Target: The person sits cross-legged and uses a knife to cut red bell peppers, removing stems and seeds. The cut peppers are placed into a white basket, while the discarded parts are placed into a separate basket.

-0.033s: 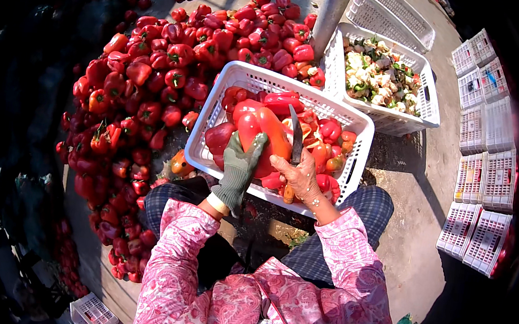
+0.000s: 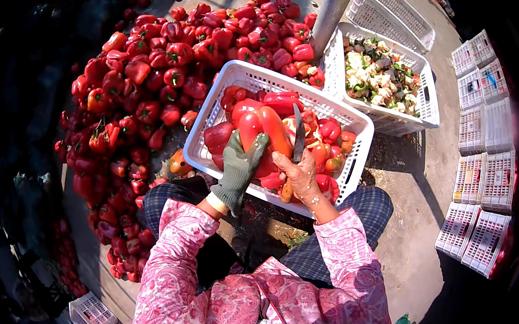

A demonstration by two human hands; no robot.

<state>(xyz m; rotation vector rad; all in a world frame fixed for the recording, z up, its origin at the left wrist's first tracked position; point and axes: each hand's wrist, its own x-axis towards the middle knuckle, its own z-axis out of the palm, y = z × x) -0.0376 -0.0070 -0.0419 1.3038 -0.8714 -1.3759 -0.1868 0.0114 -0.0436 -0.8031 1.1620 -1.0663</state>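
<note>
hardly anything has changed: the green-gloved left hand (image 2: 244,163) is curled around a big red pepper (image 2: 252,124) over the white crate (image 2: 264,77), and the bare right hand (image 2: 302,177) is closed on a knife (image 2: 299,134), blade up, so the work stands at the same point. the pepper's underside is hidden, the grip covers most of the handle, and whether blade touches pepper i cannot tell.

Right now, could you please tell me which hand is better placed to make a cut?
Probably the right hand: it holds the knife by its handle, blade beside the large red pepper, which the gloved left hand holds.
</note>
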